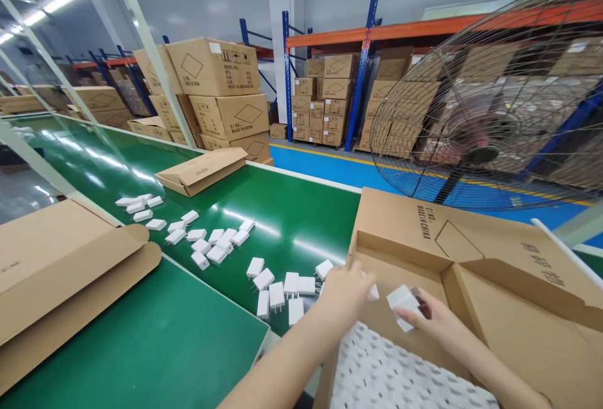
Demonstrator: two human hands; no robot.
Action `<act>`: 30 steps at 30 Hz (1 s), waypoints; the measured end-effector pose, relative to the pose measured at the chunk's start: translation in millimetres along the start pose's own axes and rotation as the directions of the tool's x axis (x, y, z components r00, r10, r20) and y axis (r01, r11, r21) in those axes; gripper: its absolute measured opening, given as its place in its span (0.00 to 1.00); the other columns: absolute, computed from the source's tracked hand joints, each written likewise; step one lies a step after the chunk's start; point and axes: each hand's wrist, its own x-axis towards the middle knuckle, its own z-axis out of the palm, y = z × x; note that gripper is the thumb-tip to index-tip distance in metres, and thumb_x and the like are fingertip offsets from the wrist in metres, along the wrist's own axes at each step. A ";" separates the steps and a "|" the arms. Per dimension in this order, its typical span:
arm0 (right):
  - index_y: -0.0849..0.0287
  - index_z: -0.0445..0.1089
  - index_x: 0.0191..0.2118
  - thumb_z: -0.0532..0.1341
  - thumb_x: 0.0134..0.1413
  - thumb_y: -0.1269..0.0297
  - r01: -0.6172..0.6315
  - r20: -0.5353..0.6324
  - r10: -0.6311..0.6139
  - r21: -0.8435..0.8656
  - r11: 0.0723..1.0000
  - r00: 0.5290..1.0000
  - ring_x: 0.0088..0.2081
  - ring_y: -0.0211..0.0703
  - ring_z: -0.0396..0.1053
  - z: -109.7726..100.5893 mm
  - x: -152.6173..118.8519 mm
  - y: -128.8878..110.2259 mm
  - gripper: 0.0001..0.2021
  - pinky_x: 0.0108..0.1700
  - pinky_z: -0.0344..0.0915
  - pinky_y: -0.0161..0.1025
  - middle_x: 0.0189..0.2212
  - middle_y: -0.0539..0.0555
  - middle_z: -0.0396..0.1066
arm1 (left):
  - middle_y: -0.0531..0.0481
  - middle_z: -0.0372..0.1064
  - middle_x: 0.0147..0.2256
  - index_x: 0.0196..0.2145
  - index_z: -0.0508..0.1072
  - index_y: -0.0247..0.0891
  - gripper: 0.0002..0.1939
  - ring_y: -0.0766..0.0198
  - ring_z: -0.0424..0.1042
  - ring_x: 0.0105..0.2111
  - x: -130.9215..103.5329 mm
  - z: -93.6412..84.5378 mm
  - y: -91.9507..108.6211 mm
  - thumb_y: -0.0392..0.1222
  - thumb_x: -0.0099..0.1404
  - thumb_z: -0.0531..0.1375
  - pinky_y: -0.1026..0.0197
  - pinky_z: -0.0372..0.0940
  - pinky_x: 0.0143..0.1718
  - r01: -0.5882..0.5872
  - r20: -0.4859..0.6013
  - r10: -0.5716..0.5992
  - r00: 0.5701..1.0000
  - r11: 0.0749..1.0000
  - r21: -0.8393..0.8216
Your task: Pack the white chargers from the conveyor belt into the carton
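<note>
Several white plug chargers (pixel 292 283) with metal prongs lie loose on the green conveyor belt (pixel 301 195). My left hand (pixel 346 289) is closed around a white charger (pixel 374 291) near the rim of an open cardboard box (pixel 400 258). Over the same box, my right hand (pixel 426 311) grips white chargers (pixel 402 304) between thumb and fingers; their exact number is unclear. Below both hands, packed rows of white chargers (pixel 391 371) fill the near part of the box. The left fingertips are slightly blurred, and part of the left charger is hidden.
A folded carton (pixel 202 170) rests on the belt. Another carton (pixel 61 258) sits at the left on a green side table (pixel 155 340). Stacked boxes (pixel 221 95) stand behind the belt. A large wire-caged fan (pixel 475 139) is beyond the open box, before loaded racks (pixel 330 38).
</note>
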 end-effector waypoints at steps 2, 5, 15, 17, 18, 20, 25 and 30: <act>0.59 0.61 0.29 0.61 0.42 0.51 0.017 -0.041 -0.028 -0.235 0.972 0.999 0.29 0.43 0.64 -2.4 8.8 9.8 0.16 0.31 0.59 0.38 0.25 0.52 0.66 | 0.40 0.67 0.42 0.39 0.69 0.37 0.13 0.51 0.66 0.43 17.0 7.3 6.1 0.32 0.55 0.55 0.52 0.57 0.42 -0.147 0.135 0.125 0.983 0.974 0.172; 0.59 0.64 0.33 0.60 0.43 0.57 0.069 0.089 -0.043 -0.321 0.945 0.995 0.30 0.43 0.64 8.0 9.1 16.9 0.13 0.31 0.59 0.37 0.29 0.52 0.69 | 0.38 0.69 0.42 0.40 0.72 0.36 0.14 0.48 0.63 0.47 30.4 17.5 11.7 0.38 0.55 0.55 0.47 0.53 0.47 -0.189 0.380 0.108 0.919 0.965 0.183; 0.58 0.63 0.46 0.51 0.52 0.46 0.050 0.319 -0.018 -0.094 0.994 0.947 0.33 0.42 0.66 18.8 4.2 16.0 0.23 0.31 0.63 0.36 0.36 0.54 0.68 | 0.36 0.69 0.44 0.45 0.69 0.31 0.24 0.51 0.66 0.46 18.1 32.9 8.0 0.44 0.64 0.40 0.50 0.54 0.48 -0.139 0.382 0.107 0.918 0.989 0.057; 0.56 0.61 0.48 0.51 0.52 0.46 0.042 0.311 0.002 -0.137 0.990 0.951 0.30 0.39 0.66 20.8 4.4 11.3 0.23 0.28 0.63 0.35 0.37 0.53 0.68 | 0.37 0.70 0.42 0.46 0.69 0.32 0.22 0.52 0.67 0.45 17.4 29.2 6.0 0.46 0.62 0.44 0.48 0.51 0.51 -0.097 0.404 0.070 0.912 0.994 0.046; 0.55 0.60 0.49 0.51 0.53 0.47 0.050 0.299 0.002 -0.167 0.985 0.954 0.28 0.38 0.66 22.6 4.9 9.2 0.22 0.27 0.62 0.34 0.38 0.53 0.68 | 0.38 0.71 0.41 0.45 0.69 0.33 0.21 0.52 0.68 0.44 17.6 27.6 5.4 0.45 0.61 0.47 0.48 0.50 0.52 -0.089 0.419 0.058 0.906 0.995 0.054; 0.54 0.60 0.48 0.50 0.54 0.48 0.082 0.259 -0.021 -0.228 0.970 0.966 0.25 0.37 0.66 25.5 6.9 7.1 0.20 0.25 0.61 0.34 0.36 0.52 0.68 | 0.39 0.72 0.39 0.44 0.69 0.33 0.18 0.53 0.69 0.42 18.6 26.9 4.6 0.42 0.58 0.50 0.48 0.49 0.52 -0.105 0.433 0.061 0.899 0.991 0.078; 0.58 0.65 0.41 0.49 0.54 0.47 0.115 0.228 -0.074 -0.169 0.979 0.971 0.25 0.39 0.65 18.7 14.4 12.5 0.20 0.25 0.60 0.34 0.25 0.51 0.68 | 0.37 0.71 0.39 0.39 0.71 0.29 0.17 0.53 0.69 0.42 20.4 40.2 3.6 0.44 0.59 0.52 0.53 0.54 0.50 -0.114 0.328 0.071 0.942 0.987 0.114; 0.57 0.65 0.37 0.48 0.54 0.45 0.067 0.274 -0.051 -0.051 0.996 0.960 0.34 0.42 0.65 5.9 13.3 17.0 0.20 0.33 0.64 0.35 0.33 0.53 0.68 | 0.39 0.70 0.38 0.38 0.69 0.29 0.14 0.53 0.68 0.42 19.8 58.4 4.4 0.39 0.58 0.50 0.53 0.57 0.48 -0.046 0.115 0.034 0.993 0.994 0.101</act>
